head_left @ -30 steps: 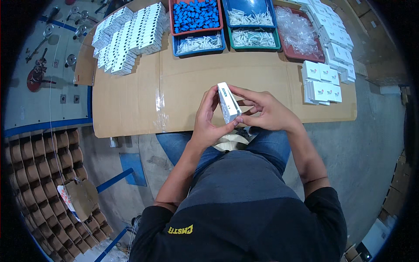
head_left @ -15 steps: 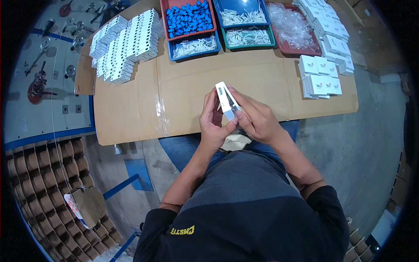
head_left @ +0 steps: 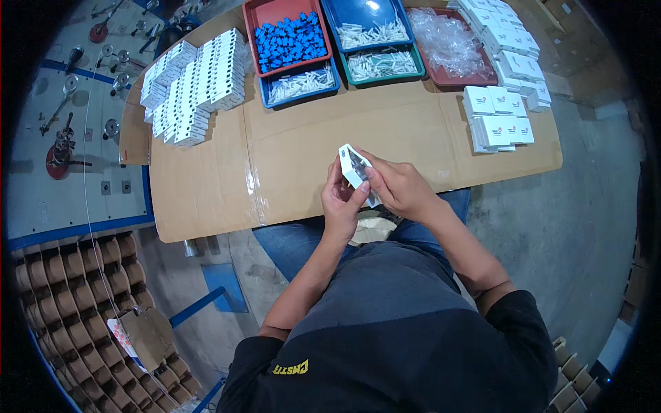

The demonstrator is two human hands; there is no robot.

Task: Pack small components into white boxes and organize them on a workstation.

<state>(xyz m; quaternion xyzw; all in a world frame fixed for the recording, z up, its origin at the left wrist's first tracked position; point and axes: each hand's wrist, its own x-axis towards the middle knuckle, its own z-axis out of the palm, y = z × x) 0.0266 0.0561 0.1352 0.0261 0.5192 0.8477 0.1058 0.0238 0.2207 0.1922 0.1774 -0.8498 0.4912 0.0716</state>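
Above the near table edge: a small white folding cardboard carton (head_left: 355, 167) is held in the air between both hands, over the brown cardboard sheet covering the table (head_left: 289, 158).
Left hand (head_left: 342, 199): cups the carton from below and the left, fingers closed on its lower end.
Right hand (head_left: 399, 187): comes in from the right, fingers pinched together on the carton's side and near flap.
Carton state: tilted, one end pointing far and left; whether its flaps are shut cannot be told.
Handling: judged light and thin-walled, easily crushed or creased; best held by its long edges and corners with a gentle pinch, not squeezed on the flat faces.
Far left: rows of white finished cartons (head_left: 193, 89) stacked side by side.
Far centre: a red tray of small blue plastic parts (head_left: 289, 40), a blue tray of white pieces (head_left: 300, 86), a further blue tray (head_left: 372, 27) and a green tray (head_left: 383, 64) holding similar white pieces.
Far right: a red tray of clear plastic bags (head_left: 451, 45), and beside it flat white carton blanks (head_left: 496, 120) in short stacks.
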